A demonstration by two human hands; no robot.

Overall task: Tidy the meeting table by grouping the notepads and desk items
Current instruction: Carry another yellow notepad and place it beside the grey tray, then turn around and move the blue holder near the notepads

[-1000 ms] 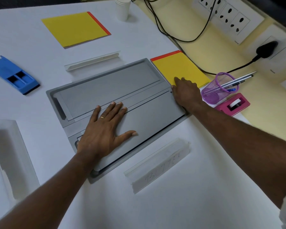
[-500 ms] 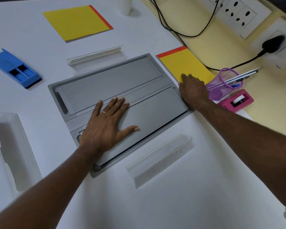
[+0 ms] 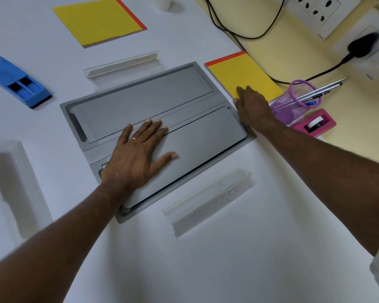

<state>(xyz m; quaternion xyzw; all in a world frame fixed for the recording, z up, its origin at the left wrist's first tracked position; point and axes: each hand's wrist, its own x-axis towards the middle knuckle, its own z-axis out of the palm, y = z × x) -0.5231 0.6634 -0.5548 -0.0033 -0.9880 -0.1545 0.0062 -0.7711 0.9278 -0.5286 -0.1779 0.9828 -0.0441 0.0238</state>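
Far left on the worktop sits a blue holder, and a far yellow notepad lies beyond it, up toward the back edge. The left hand is flat, fingers spread, palm down on the grey panel at centre, holding nothing. The near yellow notepad lies just off the panel's right end, its red-bound edge on the far side and its long axis running diagonally toward the purple pen cup. The right hand is well apart from the left, with straightish fingers laid on this pad's near corner, pressing rather than gripping; I can't see the thumb clearly. The pen cup is just right of that hand, with the pink tape dispenser beside it. The right hand is plainly the nearer one to this pad. The other pad is diagonally up-left across the panel, well apart, so my guess is a slide that way.
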